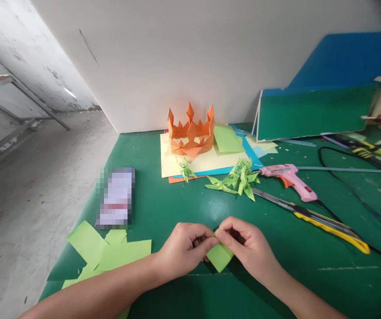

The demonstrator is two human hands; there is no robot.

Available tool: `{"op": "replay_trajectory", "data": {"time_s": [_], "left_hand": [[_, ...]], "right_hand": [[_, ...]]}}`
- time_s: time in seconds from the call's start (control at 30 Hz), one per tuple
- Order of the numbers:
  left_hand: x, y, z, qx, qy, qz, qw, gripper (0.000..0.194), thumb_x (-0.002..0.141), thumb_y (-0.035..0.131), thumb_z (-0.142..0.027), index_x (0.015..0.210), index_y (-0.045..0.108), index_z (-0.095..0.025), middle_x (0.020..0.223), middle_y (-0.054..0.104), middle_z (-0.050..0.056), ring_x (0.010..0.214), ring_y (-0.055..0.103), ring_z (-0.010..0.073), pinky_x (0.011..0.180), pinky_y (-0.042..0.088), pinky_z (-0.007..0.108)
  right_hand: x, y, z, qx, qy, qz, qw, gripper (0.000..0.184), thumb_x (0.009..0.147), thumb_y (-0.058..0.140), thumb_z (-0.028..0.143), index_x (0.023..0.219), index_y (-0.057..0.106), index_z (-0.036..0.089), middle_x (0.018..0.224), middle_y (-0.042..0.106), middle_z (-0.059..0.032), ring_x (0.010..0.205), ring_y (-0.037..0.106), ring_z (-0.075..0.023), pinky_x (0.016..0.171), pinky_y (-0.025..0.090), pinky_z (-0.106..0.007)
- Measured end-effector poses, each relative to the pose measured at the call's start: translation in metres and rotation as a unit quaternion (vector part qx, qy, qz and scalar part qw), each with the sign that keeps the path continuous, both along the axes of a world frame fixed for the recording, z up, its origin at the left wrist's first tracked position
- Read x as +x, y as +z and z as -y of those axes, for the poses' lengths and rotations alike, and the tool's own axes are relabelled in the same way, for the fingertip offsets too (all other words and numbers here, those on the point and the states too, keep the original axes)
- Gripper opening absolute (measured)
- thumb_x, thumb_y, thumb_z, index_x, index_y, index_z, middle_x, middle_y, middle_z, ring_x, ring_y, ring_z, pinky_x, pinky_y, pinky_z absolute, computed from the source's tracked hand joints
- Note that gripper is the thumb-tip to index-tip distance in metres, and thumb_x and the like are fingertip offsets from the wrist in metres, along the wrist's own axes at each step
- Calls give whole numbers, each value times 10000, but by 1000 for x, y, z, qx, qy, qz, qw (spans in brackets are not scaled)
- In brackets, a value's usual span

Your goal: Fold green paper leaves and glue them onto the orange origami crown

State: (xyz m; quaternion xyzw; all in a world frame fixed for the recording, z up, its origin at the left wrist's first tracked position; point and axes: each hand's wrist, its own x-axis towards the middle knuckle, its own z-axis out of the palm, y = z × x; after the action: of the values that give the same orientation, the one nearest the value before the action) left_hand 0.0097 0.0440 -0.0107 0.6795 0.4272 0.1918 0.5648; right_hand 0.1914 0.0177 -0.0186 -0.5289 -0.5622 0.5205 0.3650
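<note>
Both hands pinch a small piece of light green paper (221, 257) above the front of the green table. My left hand (187, 246) grips its upper left edge between thumb and fingers. On the other side, my right hand (245, 241) pinches the upper corner, thumb near the left thumb. The fingertips hide the paper's top. Beyond the hands lie several folded green paper flowers (241, 177) in a cluster, and one more green flower (186, 169) sits apart to the left. Flat green paper pieces (124, 256) are spread near my left forearm.
An orange paper crown (192, 137) stands on stacked coloured sheets (167, 159) at the back. A pink glue gun (293, 177) with a black cord and a yellow utility knife (329, 226) lie to the right. A blurred phone (117, 197) rests at the left table edge.
</note>
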Motion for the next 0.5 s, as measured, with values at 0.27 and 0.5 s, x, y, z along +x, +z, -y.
{"op": "replay_trajectory", "data": {"time_s": [0.27, 0.5], "left_hand": [[0, -1, -3, 6, 102, 59, 993, 329, 858, 591, -413, 688, 678, -145, 587, 562, 6, 545, 505, 113, 512, 402, 209], [-1, 2, -3, 27, 125, 73, 989, 317, 846, 619, -389, 702, 731, -129, 584, 582, 14, 562, 451, 105, 526, 373, 208]], "right_hand": [[0, 4, 0, -25, -16, -48, 998, 246, 855, 591, 449, 821, 595, 206, 700, 496, 26, 630, 451, -100, 566, 377, -209], [2, 5, -2, -23, -42, -73, 996, 284, 836, 612, 450, 728, 575, 190, 686, 477, 20, 631, 430, -100, 562, 368, -214]]}}
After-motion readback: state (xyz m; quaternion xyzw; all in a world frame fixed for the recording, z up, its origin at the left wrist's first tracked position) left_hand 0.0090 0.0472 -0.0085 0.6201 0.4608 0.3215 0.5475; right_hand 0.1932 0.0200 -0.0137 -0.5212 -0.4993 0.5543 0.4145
